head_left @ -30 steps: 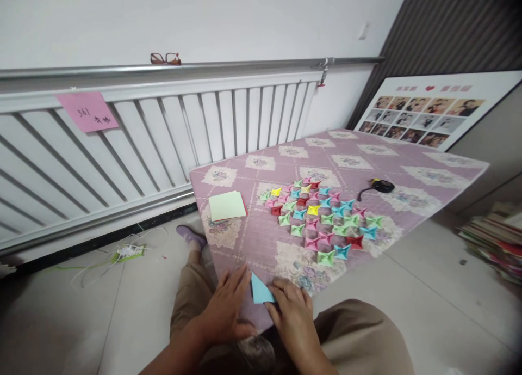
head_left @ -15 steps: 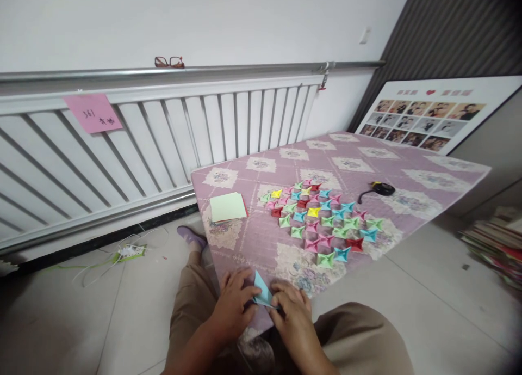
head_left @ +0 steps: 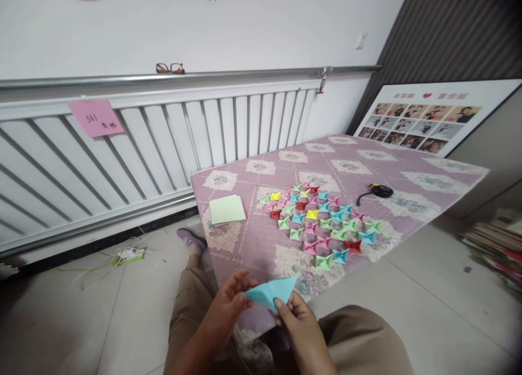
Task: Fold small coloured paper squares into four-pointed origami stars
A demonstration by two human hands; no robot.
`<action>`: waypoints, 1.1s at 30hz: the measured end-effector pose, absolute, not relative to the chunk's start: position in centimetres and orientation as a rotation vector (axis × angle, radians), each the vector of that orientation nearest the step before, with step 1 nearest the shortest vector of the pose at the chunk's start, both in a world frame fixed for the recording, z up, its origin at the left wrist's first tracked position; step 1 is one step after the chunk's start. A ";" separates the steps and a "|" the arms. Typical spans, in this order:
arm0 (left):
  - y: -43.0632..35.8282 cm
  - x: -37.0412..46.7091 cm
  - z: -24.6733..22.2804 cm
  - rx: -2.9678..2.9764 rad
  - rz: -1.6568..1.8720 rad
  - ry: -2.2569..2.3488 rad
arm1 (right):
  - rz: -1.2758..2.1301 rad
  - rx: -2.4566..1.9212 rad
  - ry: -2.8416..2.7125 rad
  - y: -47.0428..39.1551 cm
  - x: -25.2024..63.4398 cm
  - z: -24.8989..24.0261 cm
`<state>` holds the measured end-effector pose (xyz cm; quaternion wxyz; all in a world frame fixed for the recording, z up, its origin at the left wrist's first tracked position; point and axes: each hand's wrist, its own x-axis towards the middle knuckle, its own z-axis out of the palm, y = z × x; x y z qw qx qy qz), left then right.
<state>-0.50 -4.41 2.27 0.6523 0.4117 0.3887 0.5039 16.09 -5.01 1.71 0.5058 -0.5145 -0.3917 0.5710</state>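
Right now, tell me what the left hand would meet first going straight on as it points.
The left hand would likely meet the folded blue paper, just ahead of it; whether they already touch is unclear.

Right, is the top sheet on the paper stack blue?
No, the top sheet is pale green; the blue paper is held in the right hand.

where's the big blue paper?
Head view, bottom centre: blue paper between left hand and right hand, at the near corner of the table.

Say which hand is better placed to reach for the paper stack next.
Probably your left hand: it's nearer the paper stack, while your right hand grips the blue paper.
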 end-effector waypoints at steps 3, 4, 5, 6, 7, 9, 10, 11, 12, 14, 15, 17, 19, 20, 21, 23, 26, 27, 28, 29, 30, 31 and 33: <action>-5.0 0.7 1.8 0.892 1.069 0.880 | 1.462 -1.193 -0.784 -5.5 15.2 2.0; -5.2 1.2 1.7 0.884 1.061 0.910 | 1.475 -1.184 -0.777 -5.7 14.9 2.2; -5.3 1.6 1.6 0.869 1.070 0.955 | 1.482 -1.177 -0.791 -5.8 14.7 2.3; -5.4 2.0 1.6 0.843 1.090 1.010 | 1.486 -1.171 -0.821 -6.0 14.5 2.4; -5.5 2.2 1.6 0.818 1.111 1.059 | 1.489 -1.169 -0.861 -6.1 14.4 2.5; -5.5 2.2 1.8 0.783 1.138 1.129 | 1.482 -1.171 -0.952 -6.2 14.5 2.6; -5.6 2.1 2.0 0.783 1.139 1.139 | 1.470 -1.181 -0.998 -6.2 14.6 2.6; -5.6 2.0 2.3 0.791 1.134 1.139 | 1.453 -1.197 -1.040 -6.3 14.7 2.5; -5.6 1.9 2.5 0.797 1.125 1.139 | 1.432 -1.216 -1.073 -6.4 14.8 2.4; -5.8 2.0 2.7 0.791 1.102 1.133 | 1.387 -1.246 -1.115 -6.6 14.8 2.1; -6.0 2.1 2.7 0.782 1.086 1.124 | 1.370 -1.255 -1.127 -6.7 14.7 1.9; -6.2 2.3 2.6 0.744 1.070 1.092 | 1.354 -1.267 -1.150 -7.0 14.5 1.6; -6.4 2.3 2.4 0.717 1.070 1.042 | 1.354 -1.290 -1.203 -7.1 14.7 1.4; -6.5 2.1 2.4 0.720 1.069 1.027 | 1.358 -1.302 -1.245 -7.0 15.0 1.4; -6.5 1.8 2.5 0.735 1.058 1.028 | 1.362 -1.307 -1.292 -6.9 15.5 1.5; -6.4 1.0 2.9 0.818 0.982 1.061 | 1.372 -1.299 -1.348 -6.5 16.6 2.0; -6.4 -0.1 3.7 0.962 0.823 1.076 | 1.391 -1.320 -1.112 -6.0 18.2 3.3; -6.4 -0.3 3.9 0.997 0.785 1.059 | 1.430 -1.306 -1.005 -6.0 18.5 3.9; -6.4 -0.5 4.1 1.024 0.759 1.039 | 1.479 -1.281 -0.934 -6.0 18.6 4.4; -6.4 -0.6 4.2 1.042 0.744 1.025 | 1.524 -1.253 -0.906 -6.2 18.6 4.9; -6.4 -0.6 4.2 1.056 0.735 1.018 | 1.562 -1.227 -0.924 -6.4 18.4 5.3; -6.4 -0.6 4.2 1.064 0.734 1.016 | 1.596 -1.208 -0.965 -6.6 18.2 5.7; -6.5 -0.6 4.2 1.067 0.744 1.025 | 1.653 -1.187 -1.035 -7.1 17.6 6.1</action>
